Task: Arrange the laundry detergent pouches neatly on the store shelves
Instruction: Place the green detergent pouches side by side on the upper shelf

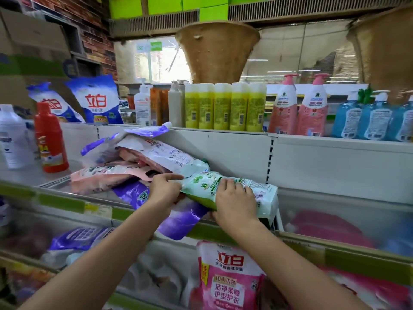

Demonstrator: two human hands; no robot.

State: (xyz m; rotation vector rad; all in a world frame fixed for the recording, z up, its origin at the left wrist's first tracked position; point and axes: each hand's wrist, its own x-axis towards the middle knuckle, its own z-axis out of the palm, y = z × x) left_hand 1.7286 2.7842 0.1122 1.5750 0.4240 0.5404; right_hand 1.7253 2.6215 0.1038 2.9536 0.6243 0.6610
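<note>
Up on the shelf [335, 198], both hands work one pale green pouch [234, 186] lying on its side near the front edge. The left hand [164, 190] pinches its left end, fingers curled around the edge. The right hand [234, 204] lies over its middle, fingers spread on top and thumb tucked beneath. Just left, a loose heap holds a white-and-green pouch [165, 156], two pink pouches [100, 175] and a purple pouch [178, 218] hanging over the shelf lip. Behind stand five yellow bottles [224, 107], two pink pump bottles [298, 108] and three blue pump bottles [375, 118]. One red bottle [50, 139] stands at left.
</note>
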